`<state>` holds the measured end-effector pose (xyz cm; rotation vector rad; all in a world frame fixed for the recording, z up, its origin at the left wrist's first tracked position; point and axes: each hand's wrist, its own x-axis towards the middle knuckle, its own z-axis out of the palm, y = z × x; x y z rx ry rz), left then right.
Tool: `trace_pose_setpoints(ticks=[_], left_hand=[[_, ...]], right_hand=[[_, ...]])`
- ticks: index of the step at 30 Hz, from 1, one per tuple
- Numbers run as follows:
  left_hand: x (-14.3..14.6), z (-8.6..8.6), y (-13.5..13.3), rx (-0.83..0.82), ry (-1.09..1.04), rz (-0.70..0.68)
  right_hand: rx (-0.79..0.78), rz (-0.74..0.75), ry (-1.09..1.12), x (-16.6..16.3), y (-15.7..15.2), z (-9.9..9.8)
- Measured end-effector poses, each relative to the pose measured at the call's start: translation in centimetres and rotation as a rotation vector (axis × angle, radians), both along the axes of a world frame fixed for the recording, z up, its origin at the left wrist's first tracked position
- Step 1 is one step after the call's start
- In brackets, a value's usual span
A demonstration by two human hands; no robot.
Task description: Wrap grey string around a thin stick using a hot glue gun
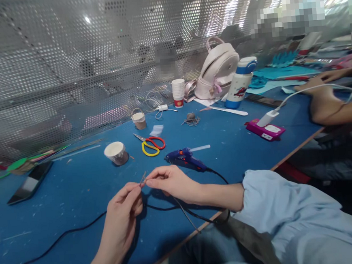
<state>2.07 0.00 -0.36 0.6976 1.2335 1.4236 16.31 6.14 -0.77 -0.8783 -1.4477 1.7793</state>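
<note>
Over the blue table (76, 176), my left hand (124, 211) and my right hand (174, 183) meet fingertip to fingertip. Both pinch a thin grey-brown cord (187, 214), whose short end sticks up between the fingers. The longer part hangs below my right hand toward the table's front edge. Just beyond my right hand lies a dark blue glue gun (186, 159) with a clear glue stick in its back. Scissors (151, 145) with red and yellow handles rest farther off, close to a small cup (116, 153) wrapped at its side.
A second small cup with a handle (139, 120), a cord bundle (191, 119), stacked paper cups (178, 93), a bottle (241, 84) and a backpack (218, 69) stand farther back. A phone (30, 183) lies left. A black cable (62, 238) runs beneath my hands. Another person's arm (328, 99) rests at right.
</note>
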Motion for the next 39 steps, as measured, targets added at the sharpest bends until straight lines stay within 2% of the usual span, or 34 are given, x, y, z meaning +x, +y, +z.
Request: trace_pose_setpoints(ticks=[10,22,29,33,39], left_hand=[[-0.23,-0.69,0.19,0.059,0.031,0.017],[0.05,-0.2,0.14,0.106,0.063,0.066],[0.03,0.06,-0.07,0.001,-0.005,0.068],[-0.12,0.21,-0.14,-0.027,-0.029,0.023],[-0.18,-0.05,0.08,0.04,0.017,-0.007]], right_hand=[[0.055,0.006,-0.018,0.03,-0.17,0.18],[0.077,0.024,-0.068,0.08,-0.23,0.04],[0.071,0.028,-0.069,0.06,-0.21,0.15],[0.083,0.028,-0.064,0.08,-0.22,0.36],[0.087,0.034,-0.058,0.09,-0.22,0.29]])
